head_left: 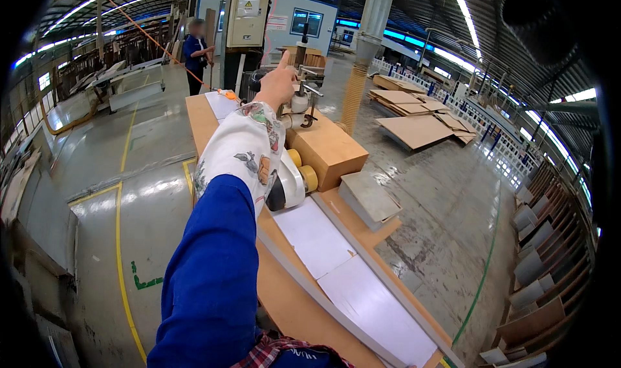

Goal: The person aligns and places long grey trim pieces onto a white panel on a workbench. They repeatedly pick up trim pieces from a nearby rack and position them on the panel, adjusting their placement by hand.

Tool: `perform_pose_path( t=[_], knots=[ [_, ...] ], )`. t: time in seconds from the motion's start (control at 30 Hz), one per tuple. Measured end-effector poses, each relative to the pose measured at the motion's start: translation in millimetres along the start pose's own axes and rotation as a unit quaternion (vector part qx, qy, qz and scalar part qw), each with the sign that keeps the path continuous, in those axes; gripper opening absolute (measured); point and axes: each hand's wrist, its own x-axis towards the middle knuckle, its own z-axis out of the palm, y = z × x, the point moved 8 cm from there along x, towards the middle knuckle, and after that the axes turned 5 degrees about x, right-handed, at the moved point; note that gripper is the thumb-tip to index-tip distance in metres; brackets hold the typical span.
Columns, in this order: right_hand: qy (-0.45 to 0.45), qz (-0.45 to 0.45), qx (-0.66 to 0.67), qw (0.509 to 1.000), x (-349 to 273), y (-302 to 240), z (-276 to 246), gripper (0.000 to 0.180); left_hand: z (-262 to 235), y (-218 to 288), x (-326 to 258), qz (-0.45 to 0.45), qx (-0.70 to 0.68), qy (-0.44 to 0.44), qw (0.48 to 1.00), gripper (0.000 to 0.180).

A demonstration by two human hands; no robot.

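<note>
My left hand [277, 85] is raised at the far end of a wooden work table [278, 290], its index finger stretched upward and the other fingers partly hidden. It is beside a metal stand with handles [301, 101] and a dark clamp [310, 119]; whether it touches them I cannot tell. The arm wears a blue sleeve and a white patterned sleeve cover [240, 141]. Beyond the forearm, a white machine unit [291, 179] with yellow rollers [308, 178] rests against a wooden box [330, 149]. No part of my right hand shows.
White panels [352, 284] lie along the table between grey rails [310, 284]. A pale block [370, 198] sits at its right edge. A person [195, 54] stands far left near an electrical cabinet [247, 12]. Boards [424, 119] are stacked on the floor, right. A ribbed hose [354, 96] rises behind the box.
</note>
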Motion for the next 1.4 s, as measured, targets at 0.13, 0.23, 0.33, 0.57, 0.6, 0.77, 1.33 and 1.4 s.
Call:
perform_pose_path(
  t=[0.13, 0.23, 0.33, 0.57, 0.6, 0.77, 1.33, 1.4],
  knots=[
    [0.002, -0.008, 0.002, 1.0, 5.1, -0.3, 0.5, 0.033, -0.2, 4.4, -10.2, 0.021, 0.003, -0.004, 1.0, 0.019],
    [0.0, -0.01, 0.001, 1.0, 4.4, 2.7, 2.2, 0.032, 1.4, 6.6, -15.0, 0.022, 0.007, -0.014, 1.0, 0.017],
    [-0.001, -0.01, -0.006, 1.0, 6.5, 8.7, 4.0, 0.031, 16.3, 12.2, -23.0, 0.027, 0.005, -0.035, 0.999, 0.016],
    [-0.019, -0.032, -0.014, 0.999, 9.2, 15.4, 18.1, 0.03, 114.3, -7.8, -49.5, 0.13, -0.051, 0.004, 0.99, 0.018],
    [-0.021, -0.035, -0.018, 0.999, 9.9, 21.2, 19.7, 0.03, 126.4, 2.7, -62.8, 0.141, -0.071, 0.011, 0.987, 0.02],
    [-0.043, -0.125, -0.078, 0.988, 11.9, 40.0, 24.6, 0.029, 217.3, 91.0, -276.4, 0.195, -0.153, -0.323, 0.913, 0.036],
    [0.029, 0.178, 0.18, 0.967, 66.2, 94.3, 47.0, 0.074, 192.6, 148.2, -514.9, 0.331, -0.179, -0.288, 0.88, 0.046],
    [-0.042, 0.107, 0.155, 0.981, 85.2, 121.3, 81.6, 0.077, 195.9, 167.8, -521.8, 0.315, -0.19, -0.283, 0.886, 0.044]
  ],
)
